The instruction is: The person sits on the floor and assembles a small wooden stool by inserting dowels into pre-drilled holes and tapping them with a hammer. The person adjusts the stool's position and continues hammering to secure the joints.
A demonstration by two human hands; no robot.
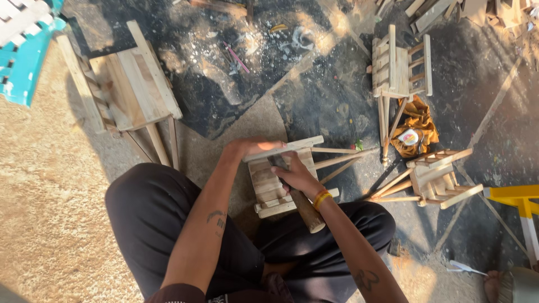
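The person sits cross-legged on the dusty floor with a small wooden chair (283,179) lying on its side across the knees, at the middle of the view. The left hand (250,148) is wrapped over the chair's top slat at its eleven o'clock corner, fingers pressed down on the wood to steady it. The right hand (297,177) is closed tight around a hammer (300,199); the wooden handle sticks out toward five o'clock, and the head is hidden against the chair's slats.

Another unfinished chair (126,84) lies at ten o'clock, well apart. At one o'clock stands a slatted chair (400,64), with an orange cloth (418,126) just below it. A fourth chair (438,177) lies tipped over at three o'clock. A yellow stool (519,199) shows at the right edge.
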